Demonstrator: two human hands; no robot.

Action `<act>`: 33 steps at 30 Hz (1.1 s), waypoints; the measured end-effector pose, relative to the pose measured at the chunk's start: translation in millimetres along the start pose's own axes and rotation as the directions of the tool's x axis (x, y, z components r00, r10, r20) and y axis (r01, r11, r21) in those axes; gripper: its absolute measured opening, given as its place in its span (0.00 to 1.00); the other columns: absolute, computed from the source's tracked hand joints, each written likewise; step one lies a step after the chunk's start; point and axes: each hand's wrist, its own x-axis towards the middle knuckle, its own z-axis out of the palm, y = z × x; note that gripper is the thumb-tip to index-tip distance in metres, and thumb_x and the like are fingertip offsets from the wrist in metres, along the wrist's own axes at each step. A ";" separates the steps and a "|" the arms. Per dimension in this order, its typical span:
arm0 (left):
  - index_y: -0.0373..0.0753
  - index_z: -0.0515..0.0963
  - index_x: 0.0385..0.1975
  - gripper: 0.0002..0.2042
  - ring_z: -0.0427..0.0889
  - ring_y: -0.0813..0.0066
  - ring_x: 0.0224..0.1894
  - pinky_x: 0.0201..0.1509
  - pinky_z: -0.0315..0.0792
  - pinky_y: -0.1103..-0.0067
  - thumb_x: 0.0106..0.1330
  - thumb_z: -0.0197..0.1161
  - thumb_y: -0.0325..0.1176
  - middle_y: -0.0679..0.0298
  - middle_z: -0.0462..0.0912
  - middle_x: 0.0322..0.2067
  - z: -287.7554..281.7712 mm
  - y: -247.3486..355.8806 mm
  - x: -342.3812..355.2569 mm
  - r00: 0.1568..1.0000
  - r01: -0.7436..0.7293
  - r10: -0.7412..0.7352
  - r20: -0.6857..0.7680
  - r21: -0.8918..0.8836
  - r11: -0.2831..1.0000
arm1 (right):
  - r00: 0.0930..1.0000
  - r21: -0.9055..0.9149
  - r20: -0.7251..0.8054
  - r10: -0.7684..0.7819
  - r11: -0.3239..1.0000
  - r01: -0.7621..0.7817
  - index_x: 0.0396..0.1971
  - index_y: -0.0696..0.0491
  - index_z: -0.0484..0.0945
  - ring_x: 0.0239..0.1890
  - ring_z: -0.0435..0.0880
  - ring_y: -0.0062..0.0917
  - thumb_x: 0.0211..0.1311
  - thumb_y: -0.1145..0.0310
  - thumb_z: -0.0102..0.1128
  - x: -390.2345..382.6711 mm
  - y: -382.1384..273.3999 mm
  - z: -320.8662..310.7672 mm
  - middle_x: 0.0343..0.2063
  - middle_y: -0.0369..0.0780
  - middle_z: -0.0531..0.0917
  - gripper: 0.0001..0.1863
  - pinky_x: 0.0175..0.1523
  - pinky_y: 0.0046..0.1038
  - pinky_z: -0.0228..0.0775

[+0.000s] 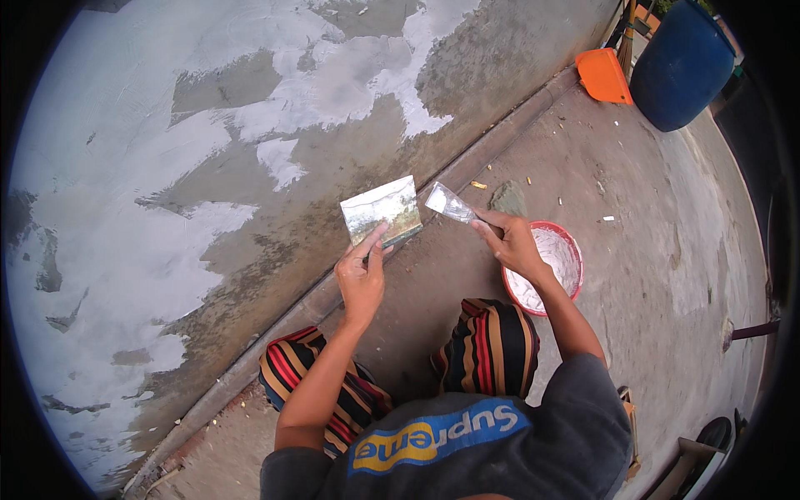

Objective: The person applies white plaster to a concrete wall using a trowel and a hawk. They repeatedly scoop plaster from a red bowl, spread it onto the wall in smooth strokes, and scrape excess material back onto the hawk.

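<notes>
In the head view, the left hand [363, 271] is grasping a flat plate [382, 204] by its lower edge, the fingers lying on the face nearest the camera. That hold is leaving most of the face uncovered, including the white paste along its upper part (the lower part is looking stained or reflective; I cannot tell which).

The right hand [514, 246] is gripping a putty knife [450, 204] near its handle end, thumb and fingers closing around it. The blade, which is carrying white paste too, is pointing toward the plate's right edge, just beside it and apparently apart. Holding the handle this way is probably keeping the fingers clear of the smeared metal. Both tools are hovering in front of the person, near the foot of the wall [492, 75], where white patches are covering part of the grey surface.

A red bucket [578, 254] is standing on the ground [642, 242] partly under the right forearm, white paste coating its inside; its spot is likely suiting that hand's reach. The striped trousers [492, 346] are showing bent knees, presumably keeping the person low. Farther off, an orange dustpan [602, 77] is resting beside a blue barrel [685, 67], well apart from the hands.
</notes>
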 end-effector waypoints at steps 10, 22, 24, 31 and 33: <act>0.37 0.78 0.55 0.15 0.79 0.72 0.48 0.52 0.80 0.75 0.72 0.51 0.23 0.51 0.79 0.50 5.0 3.5 -2.3 0.995 -0.036 0.036 0.088 -0.001 0.999 | 1.000 0.005 0.012 0.003 1.000 -0.003 0.50 0.54 0.81 0.12 0.56 0.21 0.65 0.64 0.62 9.9 2.7 7.4 0.10 0.42 0.61 0.17 0.21 0.30 0.56; 0.37 0.79 0.54 0.15 0.79 0.71 0.46 0.50 0.80 0.74 0.72 0.50 0.24 0.51 0.80 0.48 -2.2 7.2 1.2 0.991 -0.072 0.060 0.123 0.090 0.993 | 0.995 0.013 -0.054 -0.086 0.996 0.087 0.46 0.58 0.83 0.14 0.64 0.16 0.63 0.68 0.64 11.3 1.3 8.4 0.17 0.40 0.70 0.14 0.22 0.25 0.58; 0.36 0.79 0.54 0.14 0.79 0.70 0.47 0.51 0.80 0.74 0.73 0.50 0.25 0.51 0.80 0.48 -2.2 7.0 1.5 0.990 -0.065 0.055 0.126 0.077 0.995 | 0.993 0.037 -0.065 -0.094 0.995 0.097 0.46 0.58 0.83 0.14 0.64 0.16 0.63 0.68 0.64 12.0 1.2 9.6 0.17 0.40 0.71 0.14 0.22 0.25 0.58; 0.34 0.77 0.55 0.15 0.77 0.68 0.52 0.54 0.80 0.72 0.75 0.48 0.29 0.51 0.76 0.53 2.4 5.9 0.6 0.993 0.029 -0.016 0.119 -0.103 0.994 | 0.991 0.070 -0.080 -0.107 0.991 0.112 0.46 0.57 0.83 0.15 0.63 0.15 0.63 0.68 0.64 13.4 4.3 13.4 0.17 0.40 0.71 0.14 0.22 0.24 0.58; 0.34 0.77 0.55 0.15 0.77 0.67 0.53 0.54 0.80 0.71 0.75 0.48 0.29 0.51 0.76 0.54 2.5 6.7 1.1 0.992 0.043 -0.028 0.125 -0.118 0.992 | 0.989 0.081 -0.093 -0.117 0.989 0.125 0.47 0.58 0.83 0.16 0.63 0.15 0.63 0.68 0.64 13.2 4.6 13.9 0.17 0.40 0.70 0.15 0.23 0.24 0.57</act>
